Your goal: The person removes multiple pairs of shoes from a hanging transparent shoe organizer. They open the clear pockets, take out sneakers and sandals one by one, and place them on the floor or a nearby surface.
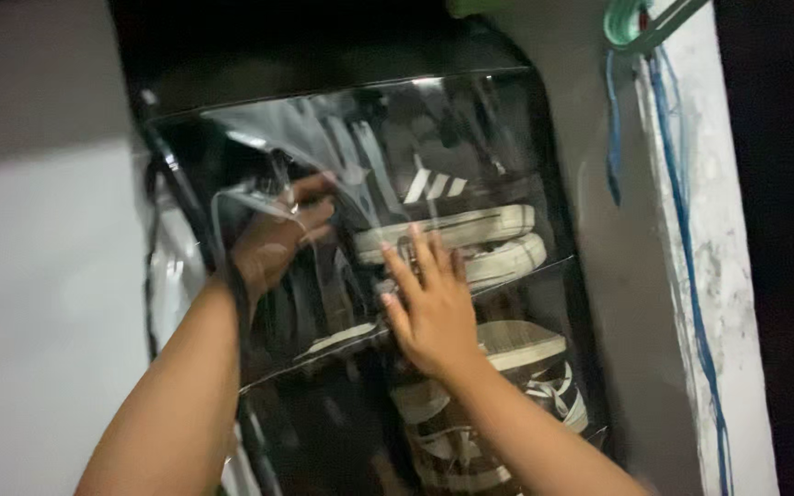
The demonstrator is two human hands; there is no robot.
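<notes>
- Up high, the left hand [279,234] reaches behind the clear plastic cover [323,147], fingers curled tight on its edge.
- Right hand [429,308] lies flat, fingers spread, pressing the cover over the shoes [470,243].

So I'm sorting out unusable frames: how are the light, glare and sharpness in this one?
Head view: dim, top nearly black; glare streaks on the clear cover; slight motion blur softens the right hand, left hand and shoes.
</notes>
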